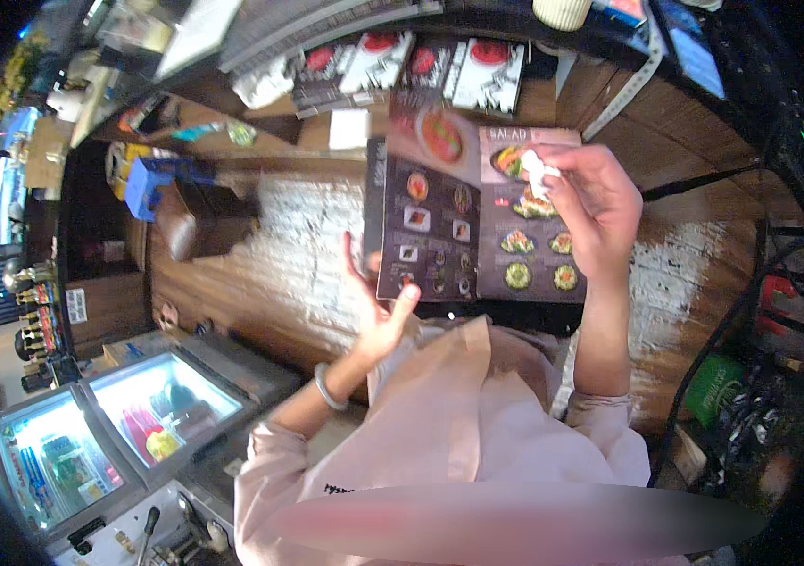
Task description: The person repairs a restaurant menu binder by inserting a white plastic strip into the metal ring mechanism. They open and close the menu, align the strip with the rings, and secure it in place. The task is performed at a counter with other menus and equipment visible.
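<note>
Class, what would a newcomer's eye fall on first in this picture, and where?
Probably the open food-picture booklet near the centre, with the left hand at its lower-left corner. Over its right side, the right hand pinches a crumpled white wad. At the lower left, a brightly lit glass-topped case also stands out.

Smooth, perhaps glossy paper menu (479,222)

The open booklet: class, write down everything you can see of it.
The open booklet looks like printed paper or card, with dark pages carrying small food photos. A large bowl picture tops the left page; the right has a paler top band and colourful dishes. It is spread open before the person's torso. The left hand holds its lower left corner, thumb in front. The right hand pinches a crumpled white wad over the right page; contact is unclear.
</note>
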`<act>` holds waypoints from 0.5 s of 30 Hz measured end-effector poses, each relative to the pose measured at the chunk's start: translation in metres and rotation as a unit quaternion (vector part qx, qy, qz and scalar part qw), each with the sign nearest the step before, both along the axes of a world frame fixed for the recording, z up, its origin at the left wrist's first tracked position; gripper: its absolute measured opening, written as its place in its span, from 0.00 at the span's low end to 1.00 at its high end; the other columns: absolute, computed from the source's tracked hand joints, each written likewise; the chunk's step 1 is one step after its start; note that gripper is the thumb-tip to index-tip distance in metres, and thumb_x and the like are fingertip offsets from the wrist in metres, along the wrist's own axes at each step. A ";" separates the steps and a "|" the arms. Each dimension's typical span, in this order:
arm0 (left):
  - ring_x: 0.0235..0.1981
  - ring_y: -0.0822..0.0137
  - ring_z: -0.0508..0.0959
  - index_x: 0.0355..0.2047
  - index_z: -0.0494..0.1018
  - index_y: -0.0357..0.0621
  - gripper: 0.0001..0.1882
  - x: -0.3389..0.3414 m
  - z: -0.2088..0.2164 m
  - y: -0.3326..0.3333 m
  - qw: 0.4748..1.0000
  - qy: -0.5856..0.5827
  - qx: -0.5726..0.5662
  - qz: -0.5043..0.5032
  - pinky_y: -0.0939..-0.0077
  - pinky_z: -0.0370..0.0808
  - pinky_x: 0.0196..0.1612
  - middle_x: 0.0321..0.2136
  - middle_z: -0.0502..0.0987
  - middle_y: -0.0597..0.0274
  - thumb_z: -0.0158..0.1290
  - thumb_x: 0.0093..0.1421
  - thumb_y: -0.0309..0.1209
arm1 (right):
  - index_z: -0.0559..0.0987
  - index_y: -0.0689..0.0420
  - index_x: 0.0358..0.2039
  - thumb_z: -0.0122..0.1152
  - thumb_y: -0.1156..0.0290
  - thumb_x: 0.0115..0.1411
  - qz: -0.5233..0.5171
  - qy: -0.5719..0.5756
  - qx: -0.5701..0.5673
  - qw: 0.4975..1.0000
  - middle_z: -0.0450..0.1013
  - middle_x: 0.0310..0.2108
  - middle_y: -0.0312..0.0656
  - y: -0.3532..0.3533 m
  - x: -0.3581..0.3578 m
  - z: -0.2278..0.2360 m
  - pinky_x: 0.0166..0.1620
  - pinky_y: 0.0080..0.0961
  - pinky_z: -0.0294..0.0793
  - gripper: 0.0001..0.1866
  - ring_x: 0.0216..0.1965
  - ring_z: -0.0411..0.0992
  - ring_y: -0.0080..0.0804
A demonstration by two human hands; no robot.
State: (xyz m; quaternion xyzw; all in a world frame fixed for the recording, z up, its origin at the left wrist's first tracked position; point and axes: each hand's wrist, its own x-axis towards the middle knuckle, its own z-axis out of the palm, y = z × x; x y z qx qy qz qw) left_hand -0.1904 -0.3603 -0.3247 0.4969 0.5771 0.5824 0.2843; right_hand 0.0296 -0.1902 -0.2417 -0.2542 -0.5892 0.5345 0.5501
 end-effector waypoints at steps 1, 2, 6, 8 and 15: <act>0.50 0.60 0.76 0.69 0.46 0.35 0.39 -0.003 -0.017 -0.007 0.998 -0.031 -0.059 -0.019 0.64 0.73 0.56 0.53 0.74 0.49 0.57 0.66 0.29 | 0.75 0.66 0.43 0.57 0.84 0.65 -0.013 0.017 0.018 1.000 0.78 0.46 0.45 0.010 -0.008 0.007 0.52 0.23 0.74 0.07 0.47 0.76 0.26; 0.52 0.59 0.75 0.67 0.52 0.34 0.35 -0.007 -0.032 -0.017 0.991 -0.055 -0.121 -0.029 0.64 0.72 0.57 0.53 0.74 0.50 0.56 0.67 0.31 | 0.75 0.66 0.44 0.57 0.83 0.65 -0.019 0.036 0.033 0.999 0.78 0.46 0.45 0.020 -0.018 0.013 0.51 0.22 0.75 0.07 0.47 0.76 0.25; 0.46 0.66 0.78 0.52 0.72 0.34 0.22 0.013 -0.054 -0.014 0.934 -0.177 -0.264 -0.161 0.68 0.74 0.53 0.45 0.80 0.55 0.58 0.67 0.40 | 0.74 0.66 0.46 0.56 0.82 0.66 -0.096 0.095 0.107 0.985 0.77 0.48 0.48 0.045 -0.027 0.061 0.51 0.24 0.75 0.08 0.46 0.77 0.28; 0.40 0.68 0.80 0.48 0.75 0.36 0.21 0.020 -0.043 0.001 0.938 -0.114 -0.292 -0.148 0.70 0.75 0.49 0.39 0.82 0.57 0.59 0.66 0.42 | 0.75 0.67 0.45 0.56 0.82 0.66 -0.156 0.064 0.146 0.975 0.77 0.46 0.48 0.051 -0.028 0.079 0.52 0.26 0.76 0.08 0.45 0.77 0.31; 0.49 0.62 0.77 0.55 0.71 0.33 0.26 0.023 -0.074 -0.003 0.934 -0.181 -0.301 -0.066 0.67 0.72 0.55 0.50 0.78 0.54 0.59 0.66 0.43 | 0.82 0.60 0.36 0.67 0.77 0.60 -0.176 -0.164 0.271 0.932 0.76 0.32 0.35 0.060 -0.073 0.118 0.36 0.18 0.71 0.05 0.32 0.71 0.20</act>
